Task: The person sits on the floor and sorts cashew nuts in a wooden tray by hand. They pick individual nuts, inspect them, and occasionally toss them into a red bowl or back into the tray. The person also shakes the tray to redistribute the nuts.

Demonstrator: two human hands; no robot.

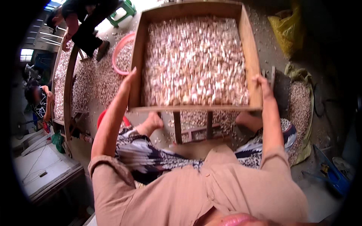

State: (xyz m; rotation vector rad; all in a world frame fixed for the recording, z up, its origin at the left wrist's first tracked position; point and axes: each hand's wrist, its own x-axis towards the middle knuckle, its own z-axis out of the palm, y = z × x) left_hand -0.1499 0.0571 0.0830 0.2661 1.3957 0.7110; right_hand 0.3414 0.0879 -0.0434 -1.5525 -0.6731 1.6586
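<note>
A square wooden-framed tray (pixel 252 53) is held up in front of me, tilted and slightly blurred. A thick layer of pale, pinkish pieces, apparently garlic cloves (pixel 195 62), spreads over its bottom. My left hand (pixel 129 77) grips the outside of the left wall. On the opposite side, my right hand (pixel 263 84) has hold of the right wall, its thumb near the top edge. Beneath the tray's near edge are dark upright bars of a frame (pixel 177 127) and more loose cloves on the floor, between my bare feet.
Cloves cover the floor at left, around a pink basin (pixel 114 56). A red basin (pixel 101 118) is partly behind my left arm. Two other people work at a long wooden-framed tray (pixel 68 84). A clove-filled sack (pixel 301 113) lies right, below a yellow bag (pixel 287 34). A green stool (pixel 124 12) stands behind.
</note>
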